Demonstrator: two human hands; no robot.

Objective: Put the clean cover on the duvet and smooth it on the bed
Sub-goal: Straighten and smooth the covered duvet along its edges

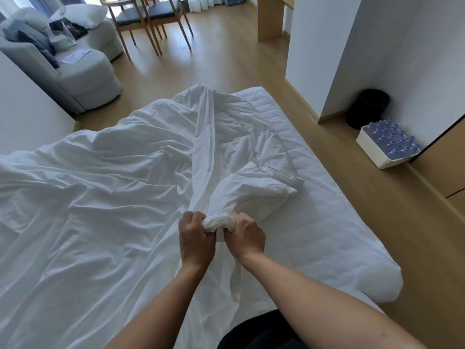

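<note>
The job looks barely half done: the duvet (234,127) lies rumpled toward the bed's (327,222) far edge, and the clean cover (88,197) sprawls creased across the left side, nothing smoothed yet. Near the bed's near right corner, both arms reach forward, the left hand (196,238) and right hand (245,235) side by side, each clenched tight around one bunched wad of white fabric.

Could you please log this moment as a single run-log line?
stage: covering duvet | left hand: grips bunched white fabric | right hand: grips same bunch | quilted white duvet: crumpled, partly exposed | white mattress: beneath
</note>
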